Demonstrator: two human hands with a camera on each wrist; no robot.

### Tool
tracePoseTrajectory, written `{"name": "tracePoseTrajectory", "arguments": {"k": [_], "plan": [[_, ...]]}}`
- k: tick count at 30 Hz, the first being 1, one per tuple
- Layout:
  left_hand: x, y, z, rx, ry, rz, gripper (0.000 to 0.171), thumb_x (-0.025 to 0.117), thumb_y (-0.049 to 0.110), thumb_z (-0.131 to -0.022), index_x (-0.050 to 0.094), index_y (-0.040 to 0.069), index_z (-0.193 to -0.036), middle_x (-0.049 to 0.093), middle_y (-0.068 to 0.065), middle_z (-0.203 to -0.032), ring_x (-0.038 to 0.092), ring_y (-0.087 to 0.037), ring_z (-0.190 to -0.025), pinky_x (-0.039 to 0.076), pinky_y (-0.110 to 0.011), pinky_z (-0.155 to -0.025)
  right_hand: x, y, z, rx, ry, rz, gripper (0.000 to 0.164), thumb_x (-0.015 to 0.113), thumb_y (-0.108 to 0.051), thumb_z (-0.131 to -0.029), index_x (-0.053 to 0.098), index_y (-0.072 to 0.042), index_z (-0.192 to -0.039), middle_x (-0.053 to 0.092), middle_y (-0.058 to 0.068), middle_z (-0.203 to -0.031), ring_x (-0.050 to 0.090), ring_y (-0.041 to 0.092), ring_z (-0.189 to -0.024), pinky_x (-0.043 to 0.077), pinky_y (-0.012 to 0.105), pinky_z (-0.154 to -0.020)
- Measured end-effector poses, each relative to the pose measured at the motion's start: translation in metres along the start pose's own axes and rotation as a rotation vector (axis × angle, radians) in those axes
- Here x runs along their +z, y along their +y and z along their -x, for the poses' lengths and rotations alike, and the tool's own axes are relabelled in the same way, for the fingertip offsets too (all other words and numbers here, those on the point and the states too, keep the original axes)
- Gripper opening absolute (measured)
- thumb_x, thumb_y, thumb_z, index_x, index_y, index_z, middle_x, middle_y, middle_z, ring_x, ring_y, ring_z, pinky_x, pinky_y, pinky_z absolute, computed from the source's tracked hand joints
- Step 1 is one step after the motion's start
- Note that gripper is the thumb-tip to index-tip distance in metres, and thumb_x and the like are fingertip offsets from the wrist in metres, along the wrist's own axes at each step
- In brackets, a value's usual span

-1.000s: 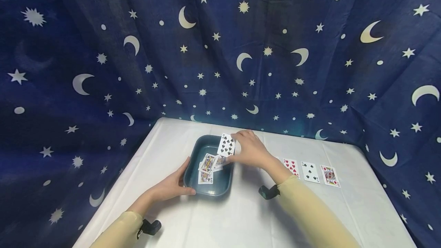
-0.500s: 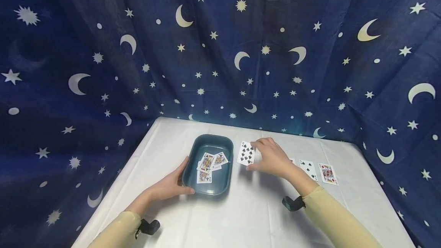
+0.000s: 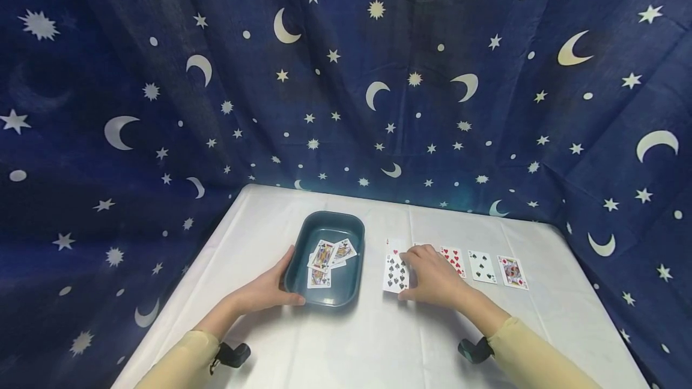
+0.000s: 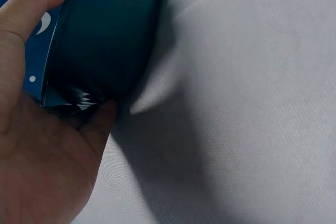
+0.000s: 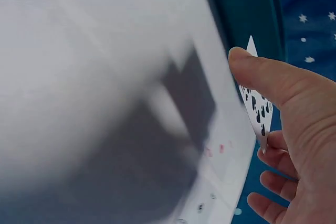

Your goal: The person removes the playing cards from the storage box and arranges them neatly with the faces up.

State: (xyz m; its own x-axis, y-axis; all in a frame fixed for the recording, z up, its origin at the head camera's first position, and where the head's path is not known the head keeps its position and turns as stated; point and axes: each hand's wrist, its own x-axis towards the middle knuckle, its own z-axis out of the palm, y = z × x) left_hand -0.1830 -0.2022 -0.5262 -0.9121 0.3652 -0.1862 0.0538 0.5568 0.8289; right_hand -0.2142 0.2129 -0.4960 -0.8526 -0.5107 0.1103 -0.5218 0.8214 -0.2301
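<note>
In the head view my right hand (image 3: 435, 278) pinches a ten of spades playing card (image 3: 396, 274) by its edges, thumb at the near side and fingers at the far side. The right wrist view shows this card (image 5: 258, 106) tilted between thumb and fingers. Behind it, an ace of hearts (image 3: 393, 245) lies partly covered on the table. My left hand (image 3: 265, 288) grips the left side and near corner of a dark teal tray (image 3: 350, 290). Inside the tray, several face cards (image 3: 331, 255) lie overlapping, face up.
A row of cards runs right of the right hand: a red heart card (image 3: 454, 260), a black spade card (image 3: 482, 267) and a red face card (image 3: 513, 272). Another card is mostly hidden by the hand. A white cloth (image 3: 357, 347) covers the table; a starry curtain (image 3: 346, 107) hangs behind.
My right hand has carried the ten of spades from above the tray rightward and toward me, over the left end of the row. The left hand keeps its grip on the tray.
</note>
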Motion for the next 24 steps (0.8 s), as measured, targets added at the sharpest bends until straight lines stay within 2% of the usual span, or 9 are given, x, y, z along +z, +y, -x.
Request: {"name": "tracePoseTrajectory", "arguments": {"k": [11,24], "plan": [[0.001,0.000,0.002,-0.006,-0.001,-0.008,0.132,0.090,0.042,-0.076,-0.003,0.016,-0.166,0.003,-0.008,-0.171,0.008,-0.029,-0.156,0.016,-0.051,-0.123,0.028,-0.005,0.019,0.033,-0.064,-0.037,0.088,0.093,-0.051,-0.065,0.064,-0.005,-0.135,0.061,0.006,-0.130,0.052,0.027,-0.124,0.045,0.048,-0.107],[0.001,-0.005,-0.001,-0.001,0.001,-0.021,0.134,0.091,0.047,-0.074,-0.003,0.018,-0.166,0.002,-0.005,-0.171,0.007,-0.027,-0.156,0.016,-0.049,-0.123,0.039,-0.005,0.023,0.081,-0.082,-0.070,0.086,0.093,-0.050,-0.066,0.064,-0.006,-0.135,0.060,0.005,-0.130,0.053,0.025,-0.123,0.046,0.045,-0.106]]}}
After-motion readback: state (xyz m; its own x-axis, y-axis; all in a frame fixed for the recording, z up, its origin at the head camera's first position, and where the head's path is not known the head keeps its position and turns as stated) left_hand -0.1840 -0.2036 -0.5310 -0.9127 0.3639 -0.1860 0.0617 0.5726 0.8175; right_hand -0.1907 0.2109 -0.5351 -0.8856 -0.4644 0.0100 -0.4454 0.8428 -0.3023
